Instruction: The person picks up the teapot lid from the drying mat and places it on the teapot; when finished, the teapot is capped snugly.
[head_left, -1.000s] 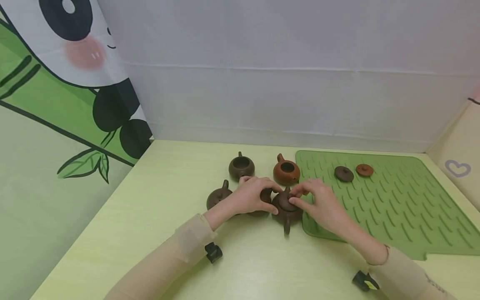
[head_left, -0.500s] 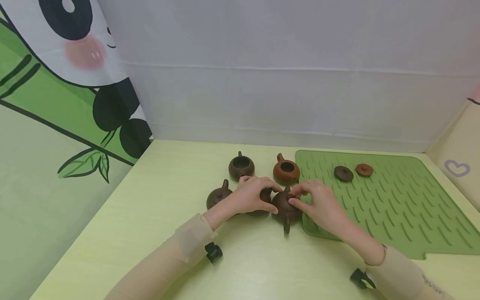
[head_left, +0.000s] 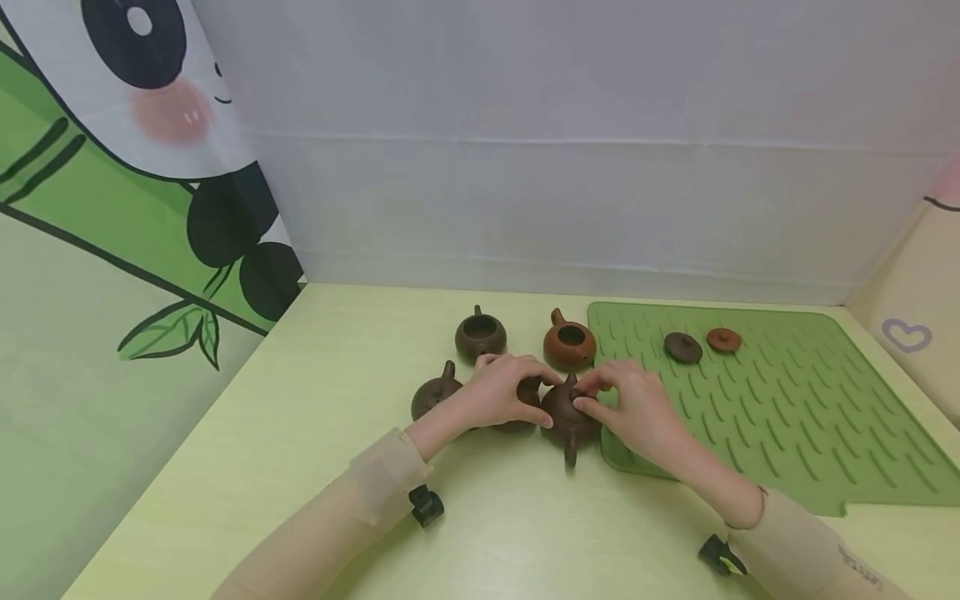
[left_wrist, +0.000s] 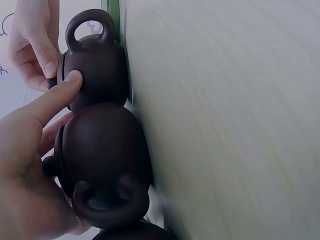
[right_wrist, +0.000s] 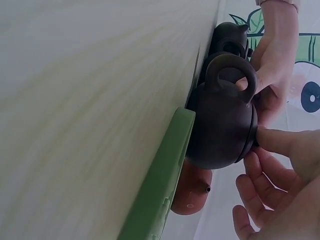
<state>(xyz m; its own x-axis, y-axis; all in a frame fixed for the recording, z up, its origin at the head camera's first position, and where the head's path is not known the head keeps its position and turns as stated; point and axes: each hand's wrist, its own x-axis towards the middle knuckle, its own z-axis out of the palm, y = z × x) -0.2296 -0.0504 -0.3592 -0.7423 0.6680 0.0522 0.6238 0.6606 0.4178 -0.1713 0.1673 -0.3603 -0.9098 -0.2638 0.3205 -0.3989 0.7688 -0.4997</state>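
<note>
A dark brown teapot (head_left: pixel 557 429) stands at the left edge of the green mat, its loop handle toward me. My right hand (head_left: pixel 637 408) pinches the knob of its lid between thumb and fingers; the lid sits level in the mouth. My left hand (head_left: pixel 501 392) reaches over a second lidded dark teapot (left_wrist: pixel 107 145) and steadies the first one, thumb pressed to its near side in the left wrist view. The left fingertips are partly hidden behind the pots. Another lidded dark teapot (head_left: pixel 433 395) is partly covered by my left wrist.
Behind my hands stand a lidless dark teapot (head_left: pixel 480 337) and a lidless reddish-brown teapot (head_left: pixel 568 348). On the green mat (head_left: pixel 757 417) to the right lie a dark lid (head_left: pixel 683 348) and a reddish lid (head_left: pixel 723 340). A white cloth wall (head_left: pixel 570 208) rises at the table's back edge.
The lid under my right fingers was tilted a second ago and now lies flat on the teapot. My left hand has stayed in place. The head view has shifted very slightly.
</note>
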